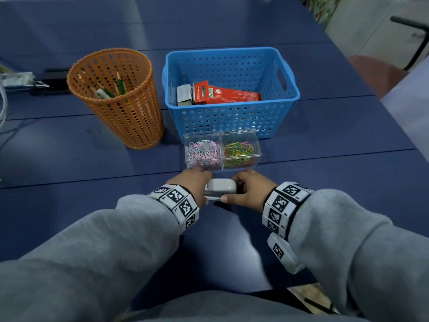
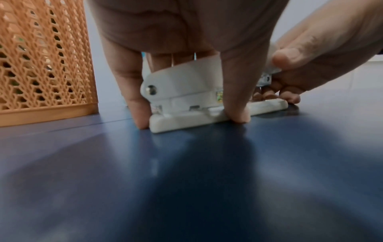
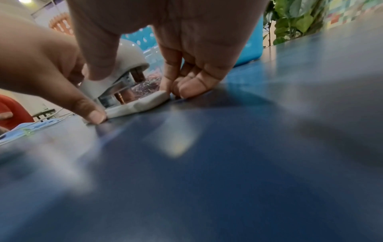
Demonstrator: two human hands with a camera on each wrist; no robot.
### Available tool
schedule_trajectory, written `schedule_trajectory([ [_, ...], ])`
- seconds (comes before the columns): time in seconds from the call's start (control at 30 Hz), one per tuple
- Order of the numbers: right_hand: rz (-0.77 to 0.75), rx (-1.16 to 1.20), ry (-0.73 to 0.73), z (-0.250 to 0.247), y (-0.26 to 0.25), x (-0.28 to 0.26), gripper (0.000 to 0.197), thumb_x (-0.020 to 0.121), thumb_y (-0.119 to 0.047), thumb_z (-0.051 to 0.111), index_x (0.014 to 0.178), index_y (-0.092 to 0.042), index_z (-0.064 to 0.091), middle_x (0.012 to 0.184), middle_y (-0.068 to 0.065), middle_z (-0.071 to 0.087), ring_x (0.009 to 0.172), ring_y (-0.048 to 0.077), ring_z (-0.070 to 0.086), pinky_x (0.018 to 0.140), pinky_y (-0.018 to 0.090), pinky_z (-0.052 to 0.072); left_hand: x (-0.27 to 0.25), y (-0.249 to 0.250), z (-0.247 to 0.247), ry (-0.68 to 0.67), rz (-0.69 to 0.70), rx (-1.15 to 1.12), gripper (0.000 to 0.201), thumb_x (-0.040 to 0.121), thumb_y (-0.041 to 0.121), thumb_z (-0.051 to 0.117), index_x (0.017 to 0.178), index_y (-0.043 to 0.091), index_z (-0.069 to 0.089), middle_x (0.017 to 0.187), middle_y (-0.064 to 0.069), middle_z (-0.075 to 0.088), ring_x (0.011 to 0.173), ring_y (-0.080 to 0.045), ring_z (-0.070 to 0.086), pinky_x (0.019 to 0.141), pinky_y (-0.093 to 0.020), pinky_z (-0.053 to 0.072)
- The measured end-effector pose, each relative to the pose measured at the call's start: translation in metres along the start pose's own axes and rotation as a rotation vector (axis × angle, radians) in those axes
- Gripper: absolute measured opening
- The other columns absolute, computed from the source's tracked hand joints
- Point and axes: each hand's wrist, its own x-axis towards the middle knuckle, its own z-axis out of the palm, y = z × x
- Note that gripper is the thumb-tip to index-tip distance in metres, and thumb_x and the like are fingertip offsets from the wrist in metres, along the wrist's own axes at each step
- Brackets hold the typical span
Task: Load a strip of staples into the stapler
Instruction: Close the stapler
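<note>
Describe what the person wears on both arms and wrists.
Both arms are in loose grey sleeves that reach the wrists. Each wrist carries a band of white square tiles printed with black-and-white square code markers: one on the left wrist, one on the right wrist. The left hand and right hand are bare.
</note>
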Motion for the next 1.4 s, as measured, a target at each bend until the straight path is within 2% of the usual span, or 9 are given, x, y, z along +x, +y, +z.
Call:
schedule_trajectory([
  [0.33, -0.047, -0.168, -0.097, -0.007, -0.006, -0.001, 0.055, 0.068, -0.043, 0.075, 0.109, -0.017, 0.052, 0.105, 0.003, 0.046, 0.102, 0.023, 0.052, 0.088, 0.032, 0.043, -0.003, 0.000, -0.005, -0.029, 0.020, 0.045, 0.038, 0.077, 0.028, 0.069, 0.108, 0.016, 0.051, 0.118, -0.009, 0.055, 0.114, -0.030, 0.049, 0.089, -0.046, 0.047],
  [0.5, -0.064, 0.034, -0.129, -0.009, -0.008, -0.001, 0.049, 0.071, -0.049, 0.069, 0.104, -0.019, 0.049, 0.101, 0.001, 0.061, 0.092, 0.020, 0.060, 0.083, 0.035, 0.049, -0.007, 0.004, -0.009, 0.036, 0.055, 0.024, 0.032, 0.079, 0.029, 0.064, 0.106, 0.019, 0.050, 0.116, -0.007, 0.053, 0.115, -0.029, 0.046, 0.088, -0.046, 0.047],
  [0.7, 0.002, 0.491, -0.123, -0.026, -0.008, 0.001, 0.021, 0.086, -0.044, 0.053, 0.073, -0.027, 0.053, 0.069, 0.001, 0.060, 0.065, 0.025, 0.059, 0.063, 0.038, 0.050, -0.006, 0.013, -0.030, 0.135, 0.091, -0.038, 0.036, 0.076, 0.029, 0.068, 0.107, 0.023, 0.050, 0.115, -0.005, 0.055, 0.114, -0.028, 0.047, 0.091, -0.047, 0.048],
  [0.87, -0.103, 0.593, -0.027, -0.067, -0.011, -0.009, 0.018, 0.087, -0.029, 0.058, 0.080, -0.013, 0.060, 0.063, 0.008, 0.057, 0.053, 0.019, 0.054, 0.046, 0.025, 0.047, -0.007, 0.025, -0.060, 0.264, 0.177, -0.109, 0.033, 0.071, 0.032, 0.072, 0.096, 0.022, 0.053, 0.098, -0.001, 0.056, 0.102, -0.028, 0.053, 0.087, -0.046, 0.049],
  [0.97, -0.169, 0.554, 0.023, -0.095, -0.013, -0.010, 0.023, 0.086, -0.029, 0.059, 0.088, -0.006, 0.063, 0.065, 0.009, 0.060, 0.056, 0.023, 0.055, 0.048, 0.026, 0.048, -0.006, 0.033, -0.084, 0.350, 0.201, -0.103, 0.033, 0.071, 0.032, 0.072, 0.098, 0.022, 0.054, 0.094, 0.001, 0.055, 0.100, -0.024, 0.055, 0.087, -0.043, 0.048],
  [1.1, -0.226, 0.552, 0.129, -0.141, -0.031, -0.005, 0.015, 0.083, -0.031, 0.062, 0.076, -0.018, 0.066, 0.063, -0.003, 0.061, 0.051, 0.011, 0.057, 0.050, 0.023, 0.051, -0.011, 0.032, -0.121, 0.551, 0.199, -0.224, 0.044, 0.072, 0.029, 0.073, 0.112, 0.027, 0.054, 0.110, 0.001, 0.058, 0.105, -0.022, 0.056, 0.094, -0.038, 0.047],
  [1.2, -0.216, 0.562, 0.249, -0.172, -0.045, 0.003, 0.033, 0.074, -0.046, 0.066, 0.073, -0.013, 0.068, 0.065, 0.002, 0.061, 0.056, 0.021, 0.056, 0.059, 0.034, 0.050, -0.018, 0.013, -0.138, 0.671, 0.104, -0.402, 0.055, 0.069, 0.029, 0.077, 0.118, 0.027, 0.051, 0.107, 0.003, 0.055, 0.101, -0.019, 0.057, 0.094, -0.034, 0.045],
  [1.3, -0.148, 0.572, 0.347, -0.191, -0.054, 0.017, 0.055, 0.061, -0.061, 0.062, 0.081, -0.010, 0.069, 0.075, 0.004, 0.066, 0.060, 0.022, 0.060, 0.080, 0.045, 0.054, -0.027, -0.019, -0.138, 0.709, -0.007, -0.603, 0.045, 0.068, 0.024, 0.079, 0.107, 0.024, 0.057, 0.094, 0.000, 0.058, 0.085, -0.019, 0.055, 0.088, -0.038, 0.049],
  [1.4, -0.084, 0.539, 0.364, -0.195, -0.058, 0.031, 0.053, 0.071, -0.061, 0.057, 0.094, -0.014, 0.065, 0.091, 0.003, 0.064, 0.068, 0.022, 0.063, 0.092, 0.048, 0.053, -0.048, -0.052, -0.115, 0.587, -0.130, -0.645, 0.024, 0.073, 0.018, 0.075, 0.090, 0.023, 0.059, 0.079, 0.001, 0.060, 0.081, -0.022, 0.057, 0.082, -0.034, 0.048],
])
